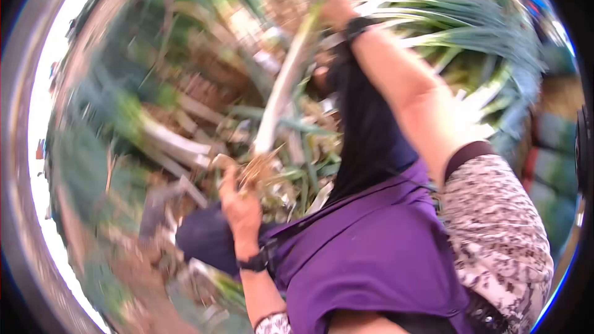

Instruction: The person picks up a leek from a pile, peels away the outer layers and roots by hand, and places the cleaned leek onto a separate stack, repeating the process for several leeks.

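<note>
Purple apron (371, 253) lies nearest; right hand (337, 7) clasps a leek (281, 99) by its leafy end; left hand (242, 210) touches its roots (257, 170), grip unclear.

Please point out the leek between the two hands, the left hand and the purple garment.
Leek (279, 99): head view, on its white shaft.
Left hand (243, 209): head view, mid-hand.
Purple garment (371, 253): head view, on its broad front.

leek (281, 96): between left hand (241, 207), down by the roots (258, 172), and right hand (338, 5), farther out
big leek heap (476, 31): right side, just past that arm (408, 89)
more leeks (173, 139): off left
</note>
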Demonstrator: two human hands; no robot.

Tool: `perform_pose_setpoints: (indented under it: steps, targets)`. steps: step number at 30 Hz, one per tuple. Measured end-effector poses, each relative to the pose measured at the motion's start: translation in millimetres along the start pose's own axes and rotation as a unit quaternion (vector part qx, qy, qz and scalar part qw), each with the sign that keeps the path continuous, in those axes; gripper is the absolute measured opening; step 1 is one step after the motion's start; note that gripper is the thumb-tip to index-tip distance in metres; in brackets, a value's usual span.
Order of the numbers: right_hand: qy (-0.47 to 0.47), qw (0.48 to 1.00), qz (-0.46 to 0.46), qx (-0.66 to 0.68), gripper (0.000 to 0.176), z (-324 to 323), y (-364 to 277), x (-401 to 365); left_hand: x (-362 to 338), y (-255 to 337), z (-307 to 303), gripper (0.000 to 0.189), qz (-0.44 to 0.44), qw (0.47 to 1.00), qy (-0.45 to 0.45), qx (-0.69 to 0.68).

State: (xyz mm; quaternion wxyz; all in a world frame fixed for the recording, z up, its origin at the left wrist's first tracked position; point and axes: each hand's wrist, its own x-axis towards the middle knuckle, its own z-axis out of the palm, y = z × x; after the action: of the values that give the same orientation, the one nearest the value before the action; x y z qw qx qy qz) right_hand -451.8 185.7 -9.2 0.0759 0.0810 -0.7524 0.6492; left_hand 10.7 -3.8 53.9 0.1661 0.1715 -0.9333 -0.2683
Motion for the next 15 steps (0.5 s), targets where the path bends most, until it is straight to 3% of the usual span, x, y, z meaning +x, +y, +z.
perform_pose_setpoints:
  steps: [1,2,3,4,5,7,9,10,11,12,13,14,15]
  targets:
    - [0.018,0.998,0.014,0.062,0.026,5.8,-14.6,-16.1,16.2,18.8,1.2,0.042,0.013,0.997,0.015,-0.078]
    - [0.049,0.977,0.074,0.196,0.025,9.3,-29.4,-27.3,30.1,42.5,3.2,0.037,-0.031,0.979,-0.02,-0.201]
    - [0.09,0.918,0.16,0.351,0.024,12.5,-47.5,-33.7,35.3,56.0,6.7,0.033,-0.08,0.944,-0.068,-0.313]
    - [0.131,0.851,0.234,0.452,0.024,14.9,-61.1,-31.5,40.5,39.5,9.3,0.029,-0.142,0.934,-0.162,-0.284]
    - [0.164,0.803,0.282,0.498,0.024,12.1,-73.2,-28.4,36.6,19.4,17.5,0.026,-0.17,0.917,-0.192,-0.305]
    - [0.217,0.759,0.313,0.528,0.024,8.9,-81.3,-15.8,23.3,-0.2,20.4,0.028,-0.207,0.869,-0.213,-0.396]
    - [0.202,0.744,0.38,0.512,0.022,-11.5,-94.1,-17.2,11.9,-3.9,20.9,0.033,-0.234,0.772,-0.158,-0.57]
    - [0.212,0.746,0.371,0.511,0.022,-15.7,-91.8,-14.9,7.8,-0.2,24.7,0.037,-0.019,0.961,-0.098,-0.26]
    - [0.214,0.746,0.369,0.511,0.022,-13.9,-90.6,-13.5,9.5,-1.2,20.4,0.04,-0.164,0.903,-0.116,-0.38]
    - [0.17,0.77,0.335,0.516,0.031,4.9,-46.8,-1.5,14.9,11.6,12.0,0.045,-0.307,0.812,-0.112,-0.484]
    - [0.088,0.776,0.236,0.578,0.026,2.6,-39.4,-12.0,19.1,23.2,10.1,0.051,-0.216,0.846,-0.177,-0.453]
    - [0.098,0.785,0.243,0.561,0.025,-17.3,-75.2,-41.3,24.1,33.8,10.4,0.05,-0.215,0.814,-0.186,-0.507]
    - [0.012,0.824,0.246,0.51,0.025,-16.1,-50.1,-34.5,28.7,44.6,10.5,0.049,-0.215,0.777,-0.196,-0.559]
